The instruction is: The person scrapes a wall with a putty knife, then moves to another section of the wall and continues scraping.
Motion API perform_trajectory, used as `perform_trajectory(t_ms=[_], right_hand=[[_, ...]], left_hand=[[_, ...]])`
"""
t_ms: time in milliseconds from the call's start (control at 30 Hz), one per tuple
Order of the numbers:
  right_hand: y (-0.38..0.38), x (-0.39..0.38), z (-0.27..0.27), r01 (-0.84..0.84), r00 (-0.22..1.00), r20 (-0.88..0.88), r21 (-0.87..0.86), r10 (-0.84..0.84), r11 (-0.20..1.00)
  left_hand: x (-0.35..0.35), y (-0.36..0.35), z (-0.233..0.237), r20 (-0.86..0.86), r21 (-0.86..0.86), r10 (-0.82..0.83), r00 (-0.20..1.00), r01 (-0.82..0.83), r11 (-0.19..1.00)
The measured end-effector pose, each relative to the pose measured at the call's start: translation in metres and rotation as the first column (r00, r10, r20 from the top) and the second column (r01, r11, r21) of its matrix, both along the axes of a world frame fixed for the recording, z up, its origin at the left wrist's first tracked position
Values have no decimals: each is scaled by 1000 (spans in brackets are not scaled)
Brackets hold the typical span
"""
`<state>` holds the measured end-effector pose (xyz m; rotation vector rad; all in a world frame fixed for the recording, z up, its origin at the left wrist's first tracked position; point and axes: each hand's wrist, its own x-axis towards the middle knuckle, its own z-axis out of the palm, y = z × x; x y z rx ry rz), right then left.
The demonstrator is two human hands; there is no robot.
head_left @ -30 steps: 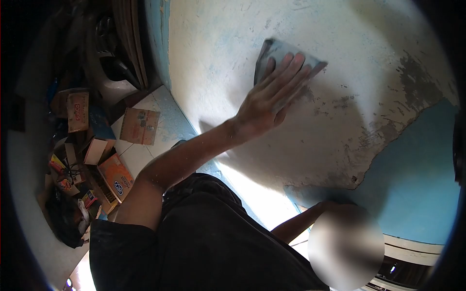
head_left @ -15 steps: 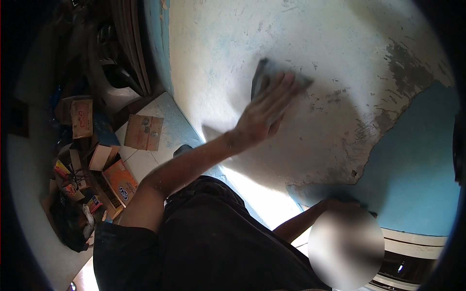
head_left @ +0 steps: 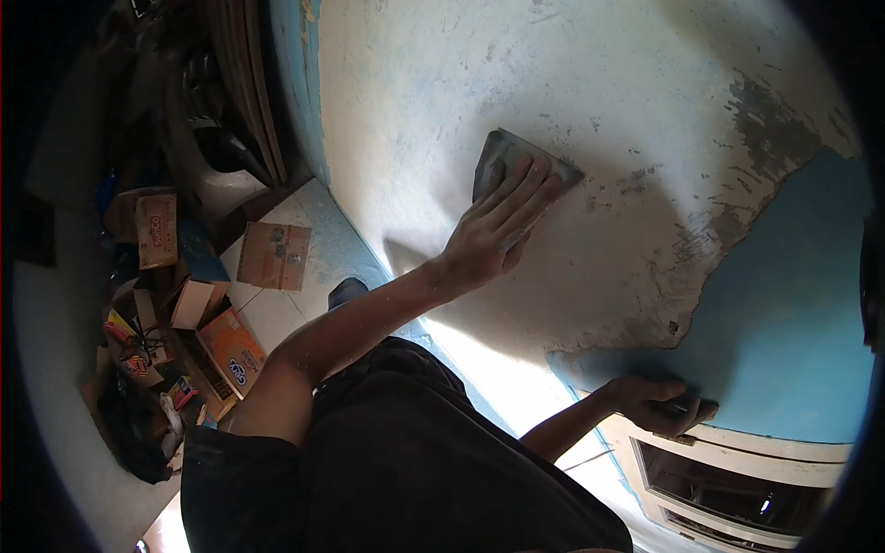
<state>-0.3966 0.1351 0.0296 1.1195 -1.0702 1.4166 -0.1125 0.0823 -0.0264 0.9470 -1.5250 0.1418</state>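
My left hand [head_left: 498, 221] lies with its fingers stretched over a grey, dusty sheet of sandpaper [head_left: 510, 147], pressing it flat to the wall [head_left: 590, 249]. The wall there is whitish and patchy, with grey scuffs and a ragged border against blue paint [head_left: 784, 304]. Lower down on the right, my right hand [head_left: 659, 405] rests by the top edge of a white frame [head_left: 756, 450], its fingers curled. Something dark shows between thumb and fingers, but I cannot tell what it is.
At left, opened cardboard boxes [head_left: 230, 350] and small packets lie heaped on the floor. A flattened piece of cardboard [head_left: 275, 256] lies on the tiles [head_left: 267, 309] near my foot [head_left: 348, 293]. Dark glass panes [head_left: 728, 484] sit in the white frame.
My left hand and the sandpaper have shifted slightly downward on the wall and are less blurred. My right hand, mostly masked by a blurred disc before, now shows.
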Motion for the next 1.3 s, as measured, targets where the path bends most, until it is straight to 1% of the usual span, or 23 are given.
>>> perform_trajectory(t_ms=[33,67,100,133,200,233,333,400,433,467,533,600,633,667,767,867,967,1000,1100,1167,1200,1300], right_hand=[[1,2,0,35,999,-10,11,-35,999],[3,2,1,69,997,-25,25,-68,997],[4,3,2,101,994,-40,34,-100,994],[3,2,2,69,997,-24,27,-68,997],[0,0,-1,5,1000,11,6,-5,1000],[0,1,1,22,1000,-4,12,-22,1000],[4,3,3,82,996,-27,35,-81,996],[5,5,3,125,992,-24,55,-124,991],[5,5,3,118,993,-27,45,-116,992],[4,5,3,110,994,-34,39,-108,993],[3,4,3,73,997,-35,25,-72,997],[0,3,1,22,1000,-16,-1,-22,1000],[0,2,2,36,999,-24,3,-35,999],[1,1,2,49,998,-32,8,-49,999],[2,3,3,83,996,-41,15,-82,996],[2,6,4,101,995,-28,21,-100,995],[5,6,4,108,994,-33,31,-107,994],[4,6,5,109,994,-34,27,-108,994],[3,2,3,120,992,-32,25,-119,993],[3,3,4,124,992,-36,25,-123,992],[4,4,4,127,991,-40,28,-126,991],[0,0,3,65,996,-55,-35,-67,997]], left_hand=[[0,3,0,-17,35,-20,1000,20,999],[2,1,3,-22,6,-14,1000,14,1000],[10,-7,17,-26,-25,-7,1000,6,1000],[16,-13,26,-26,-61,3,1000,-5,998],[16,-19,30,-65,-113,7,998,-14,994],[15,-20,31,-87,-139,8,996,-20,990],[3,-4,0,-26,-4,12,1000,-12,1000],[-1,5,-12,-17,26,-23,1000,23,999],[-1,7,-14,-15,43,-39,999,40,998],[2,3,-15,10,10,-21,1000,21,1000],[20,-10,6,56,-60,23,998,-20,998],[27,-19,23,11,-104,37,999,-36,994],[27,-21,27,-11,-126,42,999,-43,991],[25,-23,19,4,-152,39,999,-38,988],[11,-9,-9,23,-25,67,997,-67,997],[13,-4,-17,27,-25,25,999,-24,999],[27,-17,5,-17,-88,15,1000,-16,996],[30,-20,13,-64,-99,14,998,-21,995],[24,-23,10,-92,-120,30,995,-41,992],[14,-13,-6,-62,-103,35,997,-41,994],[11,-8,-9,-49,-91,36,998,-40,995],[19,-8,-8,8,-36,35,999,-35,999]])
